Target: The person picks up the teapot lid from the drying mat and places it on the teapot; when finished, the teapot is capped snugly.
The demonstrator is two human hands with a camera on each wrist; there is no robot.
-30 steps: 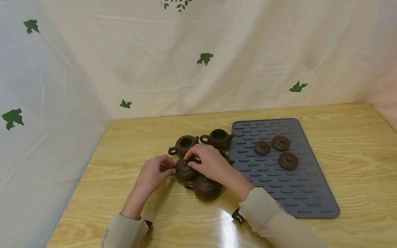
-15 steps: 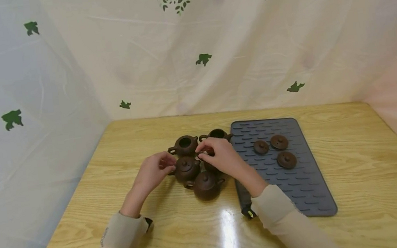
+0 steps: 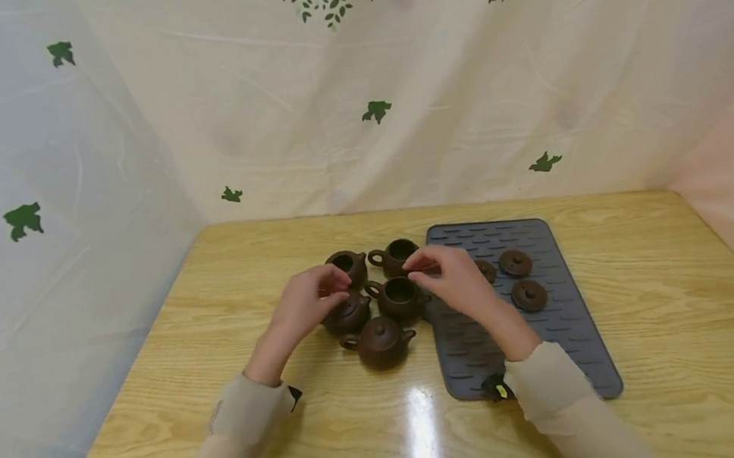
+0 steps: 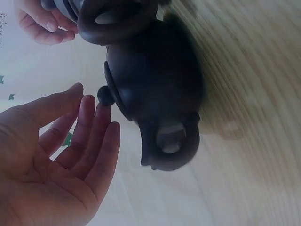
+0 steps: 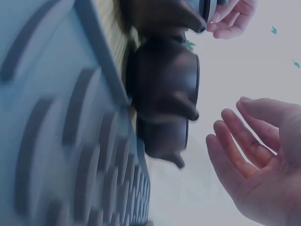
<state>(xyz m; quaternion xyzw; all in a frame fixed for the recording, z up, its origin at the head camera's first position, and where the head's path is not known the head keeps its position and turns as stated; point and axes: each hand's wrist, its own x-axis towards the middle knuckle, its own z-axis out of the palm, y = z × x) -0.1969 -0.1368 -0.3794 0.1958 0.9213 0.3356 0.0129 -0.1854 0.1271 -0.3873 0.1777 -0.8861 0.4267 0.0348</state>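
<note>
My left hand [image 3: 308, 306], fingers loosely bent and holding nothing, hovers over a dark brown lidded teapot [image 3: 345, 318]. In the left wrist view its fingertips are close to the lid's knob [image 4: 106, 95]. My right hand [image 3: 459, 279] is also free, its fingers apart in the right wrist view, above the left part of the mat and just right of an uncovered teapot [image 3: 399, 300]. A second lidded teapot [image 3: 382, 343] stands in front. Two more uncovered teapots, one at the back left [image 3: 347, 263] and one at the back right [image 3: 397, 253], stand behind.
A dark grey ridged mat [image 3: 513, 352] lies right of the teapots. Three brown lids rest on it: a back lid [image 3: 515, 263], a front lid [image 3: 529, 294] and a smaller lid [image 3: 486, 269] partly behind my right hand. Pale curtains [image 3: 302, 145] border the wooden table [image 3: 177, 359].
My right hand has left the lid knob of the left teapot and moved right, over the mat's edge. My left hand has shifted from that teapot's handle side to above its lid.
</note>
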